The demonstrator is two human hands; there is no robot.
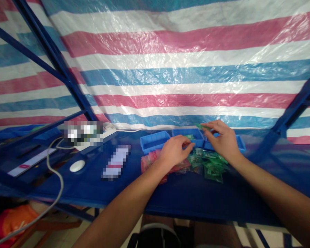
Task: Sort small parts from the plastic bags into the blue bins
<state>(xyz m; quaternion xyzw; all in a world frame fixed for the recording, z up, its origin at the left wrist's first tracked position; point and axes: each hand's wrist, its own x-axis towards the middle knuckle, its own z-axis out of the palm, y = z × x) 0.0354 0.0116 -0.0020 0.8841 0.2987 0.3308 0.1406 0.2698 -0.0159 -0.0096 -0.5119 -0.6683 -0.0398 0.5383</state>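
Hands apart, the right hand [221, 142] pinching a flat green packet [203, 126], the left hand [173, 151] just above matching green packets [213, 168].

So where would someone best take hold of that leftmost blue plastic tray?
Take the leftmost blue plastic tray by the rim at its left end, coming from the left. That end stands free, while red packets lie along its long front side and its right end sits close to the next blue tray.
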